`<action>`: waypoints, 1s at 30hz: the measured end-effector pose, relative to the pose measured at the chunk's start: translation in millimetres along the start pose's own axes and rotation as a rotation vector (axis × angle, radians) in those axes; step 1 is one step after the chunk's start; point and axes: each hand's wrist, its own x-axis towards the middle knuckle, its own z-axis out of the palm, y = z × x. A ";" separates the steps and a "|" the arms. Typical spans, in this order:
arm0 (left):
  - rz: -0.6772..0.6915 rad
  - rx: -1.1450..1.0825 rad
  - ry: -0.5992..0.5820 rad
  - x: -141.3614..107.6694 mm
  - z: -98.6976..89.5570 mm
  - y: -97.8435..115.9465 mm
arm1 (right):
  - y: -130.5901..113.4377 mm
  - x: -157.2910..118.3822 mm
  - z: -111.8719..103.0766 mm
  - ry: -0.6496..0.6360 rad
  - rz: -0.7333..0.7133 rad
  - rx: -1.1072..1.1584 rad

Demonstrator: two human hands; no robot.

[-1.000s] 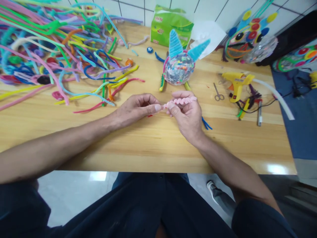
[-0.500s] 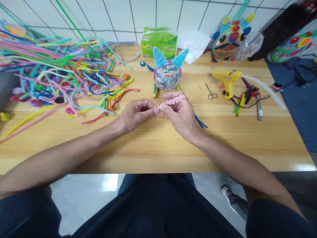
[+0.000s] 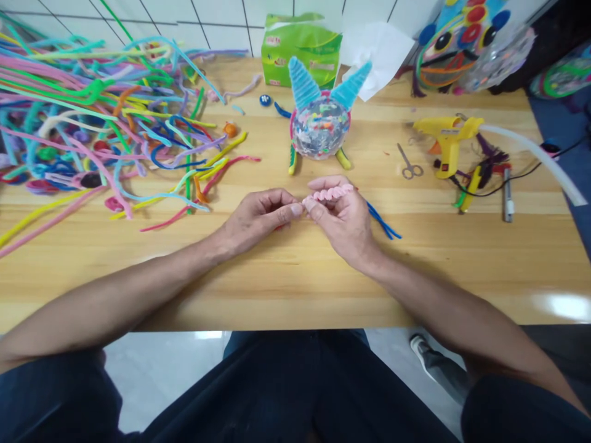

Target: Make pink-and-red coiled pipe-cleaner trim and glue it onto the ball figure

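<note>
A pink pipe cleaner (image 3: 333,193), coiled into a tight spiral, lies across the fingers of my right hand (image 3: 342,220). The thumb and fingers of that hand are closed on it. My left hand (image 3: 265,221) pinches the left end of the same pipe cleaner between thumb and forefinger. Just beyond both hands stands a clear round figure (image 3: 321,130) filled with colourful bits, with two blue wound ears (image 3: 305,83) and yellow-green feet. Blue pipe cleaners (image 3: 385,223) stick out on the table beside my right hand.
Many loose pipe cleaners (image 3: 92,120) pile up at the left. Behind the figure are a green tissue pack (image 3: 302,52) and white paper (image 3: 381,55). Scissors (image 3: 409,163), a yellow glue gun (image 3: 447,141) and a marker (image 3: 508,197) lie right. A decorated figure (image 3: 455,52) stands back right.
The camera view has shifted, so the table things appear slightly moved. Both hands keep hold of the pink pipe cleaner, with only small finger movement.
</note>
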 end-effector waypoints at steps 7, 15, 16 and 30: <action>0.046 0.033 0.018 -0.1 1.2 -2.1 | 1.6 -0.1 0.2 -0.007 -0.015 0.019; 0.106 0.085 0.009 -1.5 -0.2 0.1 | 2.8 7.1 -9.4 -0.011 0.003 0.043; 0.093 0.065 0.001 -1.2 0.3 0.5 | 2.9 7.5 -10.1 -0.001 -0.004 0.035; -0.073 -0.217 -0.134 6.0 5.2 -2.1 | 2.5 -1.0 -9.0 0.040 -0.143 -0.124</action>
